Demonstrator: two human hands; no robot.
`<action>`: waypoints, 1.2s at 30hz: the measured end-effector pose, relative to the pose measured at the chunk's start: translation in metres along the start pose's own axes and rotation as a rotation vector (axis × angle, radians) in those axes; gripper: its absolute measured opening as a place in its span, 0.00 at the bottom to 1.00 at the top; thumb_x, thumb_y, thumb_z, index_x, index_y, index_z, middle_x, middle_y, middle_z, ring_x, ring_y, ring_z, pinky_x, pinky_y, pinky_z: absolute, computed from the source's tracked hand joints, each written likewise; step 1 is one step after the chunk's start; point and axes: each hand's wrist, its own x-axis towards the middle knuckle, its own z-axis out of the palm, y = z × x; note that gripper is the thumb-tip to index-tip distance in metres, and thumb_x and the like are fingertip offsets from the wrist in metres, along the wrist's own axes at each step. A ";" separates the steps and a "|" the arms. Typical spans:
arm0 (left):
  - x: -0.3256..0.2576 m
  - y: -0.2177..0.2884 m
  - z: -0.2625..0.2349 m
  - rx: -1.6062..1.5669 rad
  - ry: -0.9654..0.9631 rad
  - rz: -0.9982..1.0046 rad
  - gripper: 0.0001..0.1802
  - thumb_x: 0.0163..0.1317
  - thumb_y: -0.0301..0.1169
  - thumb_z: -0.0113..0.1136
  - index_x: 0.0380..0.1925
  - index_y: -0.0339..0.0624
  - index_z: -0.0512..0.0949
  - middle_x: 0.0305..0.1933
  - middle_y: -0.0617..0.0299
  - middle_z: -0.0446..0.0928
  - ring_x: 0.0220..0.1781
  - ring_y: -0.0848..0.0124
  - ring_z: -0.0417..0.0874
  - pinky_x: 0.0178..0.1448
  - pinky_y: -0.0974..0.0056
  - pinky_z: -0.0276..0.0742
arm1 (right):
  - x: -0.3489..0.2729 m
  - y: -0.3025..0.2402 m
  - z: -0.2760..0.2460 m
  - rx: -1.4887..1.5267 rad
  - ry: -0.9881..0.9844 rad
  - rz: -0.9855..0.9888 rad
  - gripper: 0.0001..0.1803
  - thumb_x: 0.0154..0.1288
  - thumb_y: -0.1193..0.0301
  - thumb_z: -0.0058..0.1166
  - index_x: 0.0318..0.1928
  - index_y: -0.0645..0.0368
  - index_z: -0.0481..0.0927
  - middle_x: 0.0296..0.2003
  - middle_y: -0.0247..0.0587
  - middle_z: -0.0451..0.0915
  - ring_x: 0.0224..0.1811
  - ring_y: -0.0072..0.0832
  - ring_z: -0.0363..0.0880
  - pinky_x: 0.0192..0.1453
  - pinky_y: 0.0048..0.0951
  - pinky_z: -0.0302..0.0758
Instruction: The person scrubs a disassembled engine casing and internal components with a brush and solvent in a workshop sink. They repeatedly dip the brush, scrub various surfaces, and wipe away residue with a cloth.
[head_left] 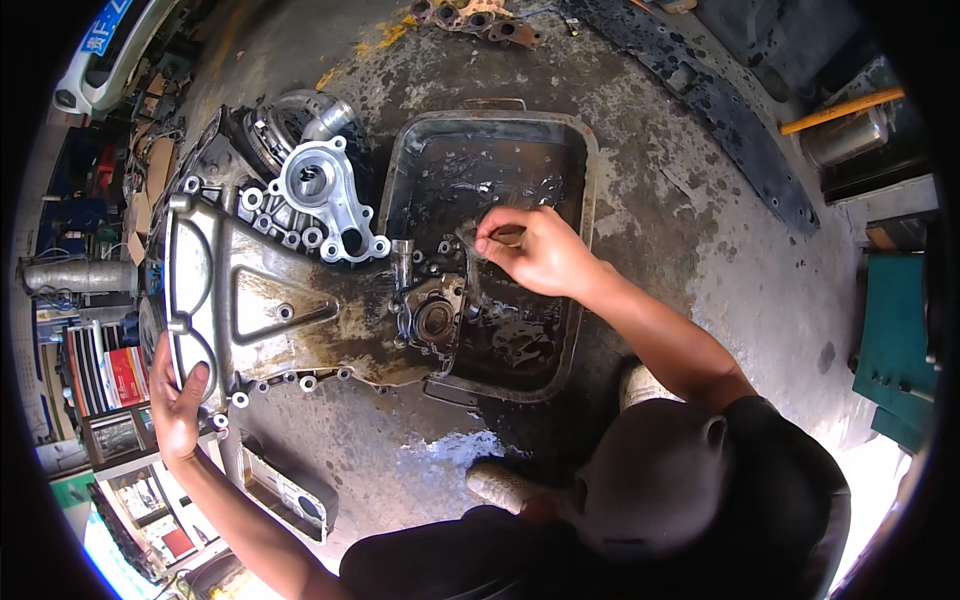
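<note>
Head view: engine cover [270, 310] lengthwise left-right, left hand [178, 400] gripping its left end.

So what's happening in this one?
A person crouches on an oil-stained concrete floor over a large, grimy engine cover. The left hand braces the cover's near edge, fingers wrapped over it. The right hand pinches a small item, too small to identify, over a dark metal drain pan holding oily liquid. The cover's far end rests over the pan's rim. A cleaner aluminium pump housing lies on top of the cover, and a rusty manifold sits farther off.
</note>
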 end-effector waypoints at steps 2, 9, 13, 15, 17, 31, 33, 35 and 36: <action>0.003 -0.005 -0.005 -0.006 -0.002 -0.002 0.38 0.61 0.29 0.69 0.67 0.27 0.63 0.57 0.59 0.76 0.56 0.72 0.75 0.64 0.68 0.64 | -0.003 -0.038 0.003 -0.059 -0.041 -0.127 0.05 0.63 0.77 0.60 0.38 0.64 0.80 0.32 0.48 0.85 0.35 0.41 0.86 0.42 0.34 0.80; 0.005 0.006 -0.002 0.102 0.023 -0.003 0.36 0.61 0.30 0.69 0.67 0.29 0.65 0.57 0.60 0.75 0.57 0.73 0.73 0.65 0.67 0.63 | 0.009 -0.031 -0.009 -0.296 -0.174 0.037 0.02 0.62 0.79 0.59 0.35 0.63 0.80 0.33 0.44 0.85 0.33 0.38 0.87 0.34 0.37 0.80; 0.013 0.005 0.000 0.140 0.074 0.057 0.35 0.61 0.29 0.68 0.66 0.31 0.66 0.57 0.60 0.75 0.57 0.72 0.73 0.65 0.67 0.62 | 0.005 -0.022 0.015 0.060 -0.080 -0.281 0.04 0.59 0.80 0.59 0.35 0.62 0.80 0.31 0.51 0.84 0.32 0.43 0.85 0.35 0.36 0.79; 0.012 0.012 0.000 -0.011 -0.087 -0.009 0.35 0.61 0.29 0.68 0.66 0.31 0.66 0.58 0.60 0.74 0.58 0.71 0.73 0.65 0.67 0.61 | 0.000 -0.015 0.016 0.002 -0.117 -0.221 0.04 0.58 0.80 0.58 0.35 0.61 0.79 0.30 0.52 0.84 0.30 0.45 0.85 0.34 0.37 0.78; 0.009 0.008 0.002 0.044 -0.007 0.019 0.34 0.62 0.28 0.68 0.66 0.31 0.66 0.58 0.60 0.75 0.57 0.72 0.73 0.64 0.68 0.63 | 0.000 -0.014 0.003 -0.111 -0.071 -0.100 0.05 0.57 0.80 0.59 0.35 0.61 0.79 0.30 0.51 0.84 0.32 0.44 0.86 0.34 0.36 0.78; 0.010 0.025 0.011 0.086 -0.020 0.005 0.34 0.62 0.28 0.67 0.66 0.30 0.66 0.54 0.61 0.77 0.54 0.73 0.74 0.62 0.68 0.64 | 0.003 -0.060 0.033 0.126 -0.190 -0.597 0.07 0.54 0.87 0.57 0.33 0.64 0.77 0.31 0.50 0.84 0.37 0.37 0.88 0.37 0.30 0.87; 0.012 0.028 0.015 0.025 -0.050 0.040 0.32 0.63 0.26 0.65 0.65 0.31 0.67 0.54 0.62 0.77 0.53 0.74 0.74 0.62 0.69 0.64 | 0.011 -0.032 0.043 0.073 -0.302 -0.433 0.07 0.56 0.87 0.56 0.33 0.64 0.77 0.30 0.48 0.84 0.32 0.35 0.87 0.30 0.27 0.86; 0.008 0.021 0.010 0.061 -0.019 0.054 0.31 0.63 0.26 0.65 0.65 0.31 0.67 0.54 0.62 0.77 0.54 0.74 0.74 0.62 0.69 0.64 | 0.013 -0.032 0.016 -0.087 -0.265 -0.350 0.05 0.58 0.85 0.56 0.32 0.64 0.79 0.32 0.51 0.85 0.27 0.33 0.86 0.26 0.26 0.84; 0.006 0.025 0.008 0.132 0.016 0.057 0.31 0.63 0.26 0.65 0.65 0.31 0.67 0.53 0.62 0.77 0.53 0.74 0.75 0.61 0.68 0.65 | 0.015 -0.020 0.002 -0.242 -0.134 -0.328 0.04 0.58 0.85 0.58 0.32 0.63 0.79 0.33 0.48 0.86 0.26 0.33 0.85 0.24 0.28 0.80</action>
